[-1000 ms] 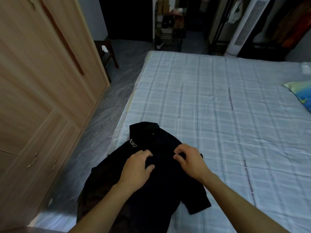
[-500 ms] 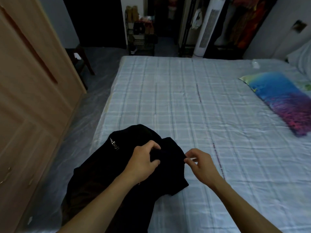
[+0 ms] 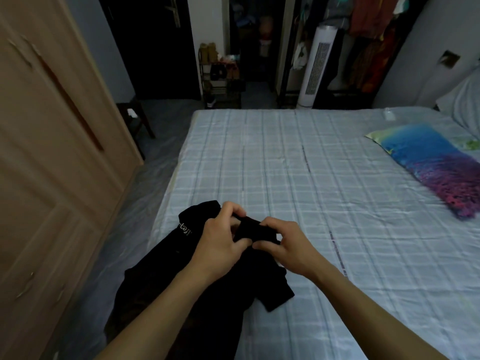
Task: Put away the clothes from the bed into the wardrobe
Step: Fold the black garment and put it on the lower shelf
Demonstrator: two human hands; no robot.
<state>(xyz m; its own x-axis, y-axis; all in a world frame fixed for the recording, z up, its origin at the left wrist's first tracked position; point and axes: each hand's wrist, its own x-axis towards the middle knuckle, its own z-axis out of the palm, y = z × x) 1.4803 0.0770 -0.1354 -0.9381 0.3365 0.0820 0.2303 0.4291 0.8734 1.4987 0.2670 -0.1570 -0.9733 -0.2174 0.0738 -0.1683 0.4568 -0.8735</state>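
Observation:
A black garment (image 3: 166,276) with pale lettering lies crumpled at the near left edge of the bed (image 3: 324,203), part of it hanging over the side. My left hand (image 3: 220,242) pinches a fold of its cloth from the left. From the right, my right hand (image 3: 285,245) grips the same fold. Both hands meet over the garment's upper part. The wooden wardrobe (image 3: 44,152) stands along the left, its doors closed.
A blue and purple pillow (image 3: 439,165) lies at the bed's right side. A narrow floor strip (image 3: 135,211) runs between bed and wardrobe. Beyond the bed stand a dark stool (image 3: 135,118), a shoe rack (image 3: 223,76), a white tower fan (image 3: 317,66) and hanging clothes (image 3: 374,40).
My right hand has moved left and taken hold of the black cloth beside my left hand. The fold between the hands has bunched up. The view has lifted and swung right.

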